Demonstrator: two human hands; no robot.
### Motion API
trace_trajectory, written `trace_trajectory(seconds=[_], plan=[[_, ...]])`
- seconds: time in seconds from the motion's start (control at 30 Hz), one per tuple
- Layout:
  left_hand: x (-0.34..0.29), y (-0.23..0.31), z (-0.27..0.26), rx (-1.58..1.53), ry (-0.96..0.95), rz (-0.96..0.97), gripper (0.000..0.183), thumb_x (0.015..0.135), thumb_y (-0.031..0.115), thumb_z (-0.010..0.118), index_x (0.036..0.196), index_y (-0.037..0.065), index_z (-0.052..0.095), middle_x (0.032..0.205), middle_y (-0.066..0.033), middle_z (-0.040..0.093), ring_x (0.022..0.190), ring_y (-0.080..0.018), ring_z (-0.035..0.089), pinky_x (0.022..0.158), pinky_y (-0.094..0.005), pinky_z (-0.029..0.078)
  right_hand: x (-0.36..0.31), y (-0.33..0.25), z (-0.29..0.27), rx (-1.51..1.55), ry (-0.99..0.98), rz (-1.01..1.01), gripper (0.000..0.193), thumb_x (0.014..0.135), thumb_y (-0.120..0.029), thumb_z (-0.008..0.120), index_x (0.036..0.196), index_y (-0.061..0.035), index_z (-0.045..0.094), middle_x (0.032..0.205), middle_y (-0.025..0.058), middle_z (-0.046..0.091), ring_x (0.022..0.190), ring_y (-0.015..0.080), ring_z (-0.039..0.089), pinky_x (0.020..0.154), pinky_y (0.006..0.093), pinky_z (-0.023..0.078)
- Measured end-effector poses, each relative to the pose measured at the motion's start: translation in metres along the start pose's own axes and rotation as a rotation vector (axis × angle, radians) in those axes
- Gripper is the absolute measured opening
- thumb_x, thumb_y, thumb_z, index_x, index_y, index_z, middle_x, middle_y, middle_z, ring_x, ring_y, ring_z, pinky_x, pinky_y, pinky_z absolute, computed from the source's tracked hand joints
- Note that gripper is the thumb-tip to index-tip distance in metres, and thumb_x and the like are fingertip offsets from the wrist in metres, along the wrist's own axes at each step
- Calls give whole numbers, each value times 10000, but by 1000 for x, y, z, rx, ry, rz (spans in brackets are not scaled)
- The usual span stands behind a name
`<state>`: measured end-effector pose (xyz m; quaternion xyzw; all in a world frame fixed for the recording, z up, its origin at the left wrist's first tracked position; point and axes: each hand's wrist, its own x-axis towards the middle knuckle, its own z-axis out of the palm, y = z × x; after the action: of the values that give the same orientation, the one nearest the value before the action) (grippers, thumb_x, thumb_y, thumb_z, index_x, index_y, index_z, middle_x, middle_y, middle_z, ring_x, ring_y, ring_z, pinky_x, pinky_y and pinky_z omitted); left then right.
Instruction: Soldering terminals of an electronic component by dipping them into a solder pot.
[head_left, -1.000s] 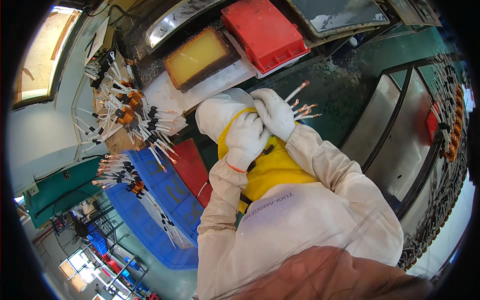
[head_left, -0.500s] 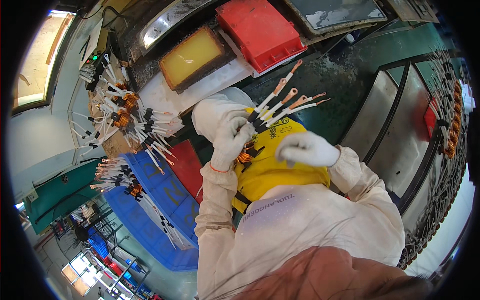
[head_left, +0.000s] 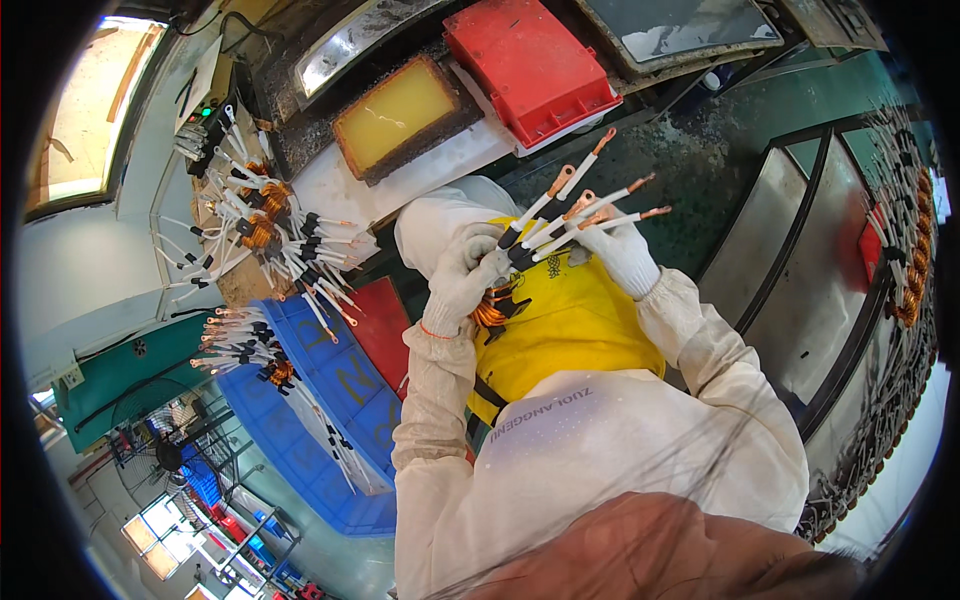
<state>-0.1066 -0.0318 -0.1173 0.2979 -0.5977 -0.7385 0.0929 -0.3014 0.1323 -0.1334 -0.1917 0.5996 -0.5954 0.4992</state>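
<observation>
Gloved in white, my left hand (head_left: 462,278) is closed on a copper-wire coil (head_left: 491,311), near the black-sleeved bases of its leads. Several white leads (head_left: 545,236) with copper lugs fan up and to the right from it, over my yellow apron (head_left: 570,320). My right hand (head_left: 618,252), also in a white glove, is at the right-hand leads just below their copper ends. Its fingers bend around them and are partly hidden behind them.
Similar coils with leads (head_left: 262,232) are heaped on the bench at left; more lie by a blue bin (head_left: 300,400). Ahead are a tray of yellowish material (head_left: 392,115) and a red plastic box (head_left: 530,65). Metal panels (head_left: 790,250) and a rack of coils (head_left: 912,260) stand at right.
My right hand has moved up and left from over the apron to the leads. The leads have shifted slightly right; my left hand keeps its hold on the coil.
</observation>
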Motion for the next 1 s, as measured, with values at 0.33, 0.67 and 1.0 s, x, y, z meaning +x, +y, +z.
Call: trace_trajectory(seconds=[0.33, 0.67, 1.0], plan=[[6, -6, 2, 132, 39, -54, 147, 896, 75, 624, 898, -71, 642, 1015, -68, 579, 893, -126, 557, 740, -253, 467, 35, 5, 11, 81, 126, 65, 157, 938, -233, 638, 1008, -93, 630, 883, 2, 604, 746, 91, 584, 628, 246, 469], [8, -19, -1, 261, 61, 13, 197, 825, 149, 642, 826, -45, 675, 1083, -146, 630, 1049, -261, 573, 910, -332, 448, 22, 6, -69, 463, 142, -141, 525, 994, -259, 555, 1414, 1, 379, 1191, 146, 582, 1004, 205, 614, 901, 320, 508], [8, -11, 8, 410, 55, 162, 188, 813, 152, 646, 830, -31, 689, 1055, -156, 647, 1060, -287, 575, 930, -356, 443, 17, -54, -65, -761, 282, -68, 279, 831, -199, 724, 1054, -53, 639, 1086, 83, 626, 868, 186, 647, 819, 287, 517]])
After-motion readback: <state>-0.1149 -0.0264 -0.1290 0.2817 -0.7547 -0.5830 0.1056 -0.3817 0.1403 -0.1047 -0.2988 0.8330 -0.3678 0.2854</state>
